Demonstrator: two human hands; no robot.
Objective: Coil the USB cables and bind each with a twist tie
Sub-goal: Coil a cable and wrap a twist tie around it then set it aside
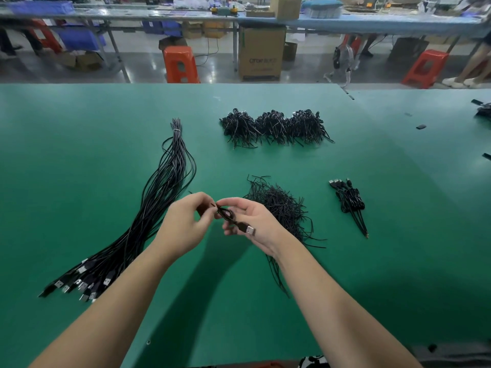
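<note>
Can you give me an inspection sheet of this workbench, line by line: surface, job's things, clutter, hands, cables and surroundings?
Surface: green table, matte, with a seam at the far right.
Job's things: small coiled cable held between both hands, its USB plug sticking out toward the person; heap of twist ties just right of the hands.
Clutter: small dark bits at the far right.
Hands: left hand pinches the coil's end; right hand cradles the coil, fingers curled.
Cables: long uncoiled bundle on the left; finished coils piled at the back; small bound batch at right.
Surroundings: orange stools, cardboard box, further benches.
</note>
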